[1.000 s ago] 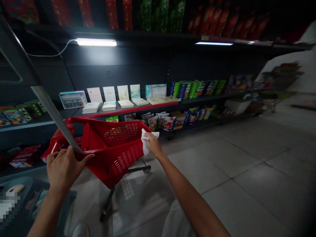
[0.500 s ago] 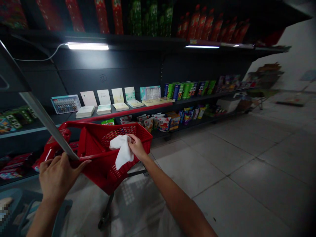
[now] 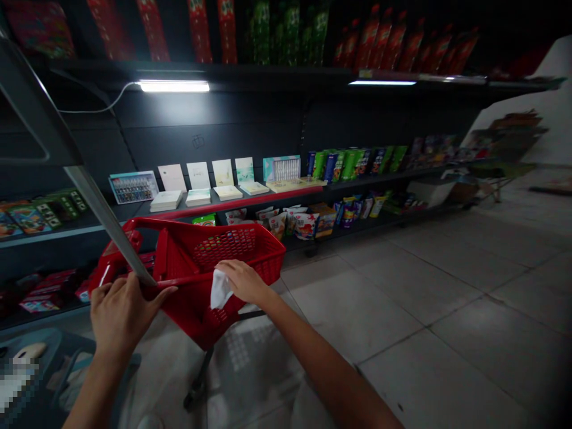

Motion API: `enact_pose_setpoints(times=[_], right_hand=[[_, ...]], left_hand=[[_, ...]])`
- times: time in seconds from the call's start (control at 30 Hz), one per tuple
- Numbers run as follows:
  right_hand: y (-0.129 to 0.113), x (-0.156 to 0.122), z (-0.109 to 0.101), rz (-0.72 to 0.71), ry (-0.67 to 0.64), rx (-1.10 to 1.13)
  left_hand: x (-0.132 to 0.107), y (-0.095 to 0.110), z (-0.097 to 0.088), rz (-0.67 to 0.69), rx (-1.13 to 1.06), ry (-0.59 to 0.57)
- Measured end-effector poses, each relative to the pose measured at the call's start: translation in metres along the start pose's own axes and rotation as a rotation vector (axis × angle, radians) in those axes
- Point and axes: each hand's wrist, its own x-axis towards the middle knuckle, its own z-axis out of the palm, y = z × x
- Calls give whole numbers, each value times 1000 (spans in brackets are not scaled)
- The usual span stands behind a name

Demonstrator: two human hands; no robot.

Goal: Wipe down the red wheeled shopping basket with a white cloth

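Observation:
A red plastic shopping cart [image 3: 187, 304] stands in front of me. My left hand [image 3: 123, 310] is closed over its near rim at the corner, with the thumb lying along the edge, beside the foot of a slanting grey metal pole [image 3: 107, 220]. My right hand [image 3: 243, 281] presses a white cloth [image 3: 220, 290] onto the near rim, farther to the right. Part of the cloth hangs down the cart's outer side, and the rest is hidden under my fingers.
Dark shelving [image 3: 250, 119] behind the cart carries books [image 3: 166, 201], canisters [image 3: 353, 164], snack bags [image 3: 306, 225] and red bottles [image 3: 369, 39]. A blue-grey plastic container [image 3: 42, 339] sits at lower left. Grey tiled floor [image 3: 402, 286] stretches to the right.
My right hand has lowered the cloth onto the cart's near rim, and less of the cloth shows. My left hand keeps its hold. The whole view has shifted slightly.

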Motion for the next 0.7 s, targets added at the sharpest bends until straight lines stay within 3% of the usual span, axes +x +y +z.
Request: enact_pose_setpoints(times=[0.1,0.17,0.23,0.33,0.4,0.5,0.6,0.7], right_hand=[[40,-11,-16,38,-61,102],[75,-24,-28,121,-34,183],[107,-40,-37,268,111,212],[136,-61,-41,584,479,172],[143,-69,-34,757,695,116],[143,-70,-12,908,886,31],[141,-68,13,1066,979,32],[142,-71,33,1178,981,113]], left_hand=[[-1,-1,1,0,-3,4],[-1,-1,2,-3,-9,2],[-1,0,3,-2,-25,9],[-1,1,2,12,-42,28],[-1,1,1,14,-33,26],[0,2,0,17,-12,18],[0,2,1,27,2,36],[0,4,4,17,12,36]])
